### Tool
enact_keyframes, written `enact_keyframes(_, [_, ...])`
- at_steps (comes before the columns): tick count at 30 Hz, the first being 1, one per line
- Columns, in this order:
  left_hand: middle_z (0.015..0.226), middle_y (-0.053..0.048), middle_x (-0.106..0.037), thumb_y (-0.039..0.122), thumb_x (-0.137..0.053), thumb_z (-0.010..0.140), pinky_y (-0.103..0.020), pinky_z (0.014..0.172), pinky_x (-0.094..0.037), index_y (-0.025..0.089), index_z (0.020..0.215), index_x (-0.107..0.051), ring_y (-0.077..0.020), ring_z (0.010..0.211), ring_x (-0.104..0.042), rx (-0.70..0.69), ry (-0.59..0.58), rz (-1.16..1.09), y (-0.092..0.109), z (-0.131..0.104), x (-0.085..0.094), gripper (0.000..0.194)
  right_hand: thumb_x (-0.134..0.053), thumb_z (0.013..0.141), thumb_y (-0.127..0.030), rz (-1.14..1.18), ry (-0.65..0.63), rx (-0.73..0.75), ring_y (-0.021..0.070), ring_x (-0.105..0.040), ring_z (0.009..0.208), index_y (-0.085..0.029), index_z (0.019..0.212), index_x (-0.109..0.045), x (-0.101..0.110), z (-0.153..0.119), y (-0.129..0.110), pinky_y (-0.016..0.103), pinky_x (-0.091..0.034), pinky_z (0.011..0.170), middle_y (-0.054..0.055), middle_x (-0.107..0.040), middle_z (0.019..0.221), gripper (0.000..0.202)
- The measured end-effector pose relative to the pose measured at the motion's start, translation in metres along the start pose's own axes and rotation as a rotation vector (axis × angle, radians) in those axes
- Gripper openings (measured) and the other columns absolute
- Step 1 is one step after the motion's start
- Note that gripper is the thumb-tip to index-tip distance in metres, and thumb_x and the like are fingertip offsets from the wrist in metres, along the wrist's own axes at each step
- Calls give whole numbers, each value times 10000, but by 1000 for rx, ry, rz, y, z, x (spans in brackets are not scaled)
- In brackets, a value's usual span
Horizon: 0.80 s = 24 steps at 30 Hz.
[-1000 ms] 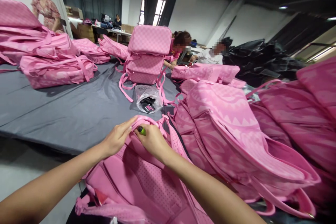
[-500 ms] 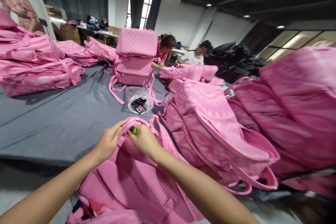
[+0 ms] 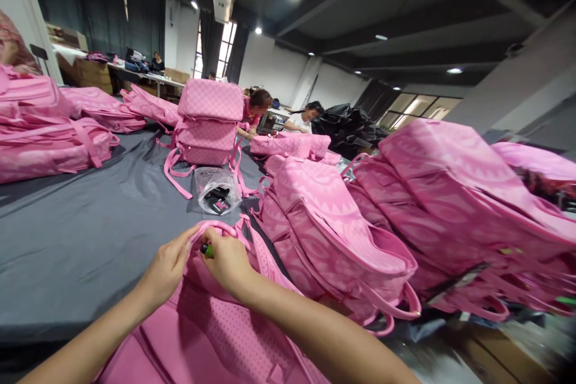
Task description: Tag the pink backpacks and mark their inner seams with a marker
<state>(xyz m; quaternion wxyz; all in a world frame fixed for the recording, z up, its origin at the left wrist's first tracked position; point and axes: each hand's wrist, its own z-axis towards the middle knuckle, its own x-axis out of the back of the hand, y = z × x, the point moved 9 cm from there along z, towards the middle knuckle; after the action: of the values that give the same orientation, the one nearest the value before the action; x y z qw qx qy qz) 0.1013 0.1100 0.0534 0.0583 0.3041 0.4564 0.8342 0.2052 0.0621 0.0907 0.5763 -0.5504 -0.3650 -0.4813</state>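
A pink backpack with a dotted mesh panel lies close in front of me at the table's edge. My left hand pinches its top rim, fingers closed on the pink fabric. Just to the right, my right hand is wrapped round a small tool with a green and black handle. Only the handle's end shows; the working end is hidden behind the hand and fabric. Both hands are close together at the bag's top edge.
Beyond the hands, a clear plastic bag with black pieces lies on the grey-covered table. Behind it stands a checkered pink backpack. Pink backpacks crowd the right side, others the left. People work at the far side.
The view has swung right and tilted up, so the scene sits further left and lower. Both hands keep their hold at the backpack's rim.
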Motion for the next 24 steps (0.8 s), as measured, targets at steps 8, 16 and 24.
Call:
enact_keyframes(8, [1380,-75,-578,420,-319,990,-361,1109,-430,188,1360,-529,-199,1260,-562,-7,-8,59,1,0,0,484,-562,871,-188,-128,-146,365,182,-650,781,-229,974,-714,-11,1,-11,278,-387,627,27,-734,905,188])
enact_keyframes(16, [1517,-94,-409,365,-435,936,-398,1155,-366,187,1495,-334,-230,1382,-427,-28,-117,237,0,-12,-6,595,-493,961,-260,-310,-50,551,221,-630,957,-186,1052,-629,-18,-5,-20,307,-482,716,83,-666,1045,180])
enact_keyframes(24, [1504,-147,-407,497,-550,870,-463,1090,-418,190,1529,-245,-308,1353,-454,197,-187,261,-25,-19,-4,788,-442,909,-64,-458,-387,282,256,-684,902,-140,1022,-647,-12,-44,61,331,-523,679,143,-686,993,246])
